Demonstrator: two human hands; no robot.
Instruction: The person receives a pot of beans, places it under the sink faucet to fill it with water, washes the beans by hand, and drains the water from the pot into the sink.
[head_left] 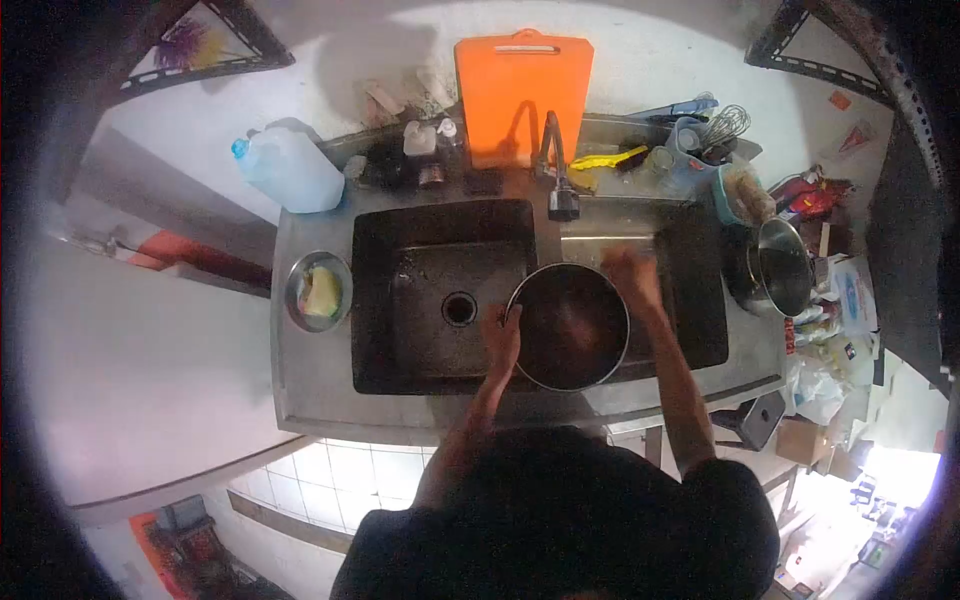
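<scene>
A round, dark pot with a thin pale rim is held over the double sink, its inside facing up towards me. My left hand grips it at the left edge, the thumb over the rim by a thin handle. Just beyond the upper right of the rim is my right hand, above the right basin. Its fingers look curled in, and what they hold, if anything, I cannot make out. The black faucet stands behind the pot.
Left of the left basin sits a metal bowl with a yellowish sponge. A plastic jug, an orange cutting board and a yellow brush line the back. A steel pot stands at right.
</scene>
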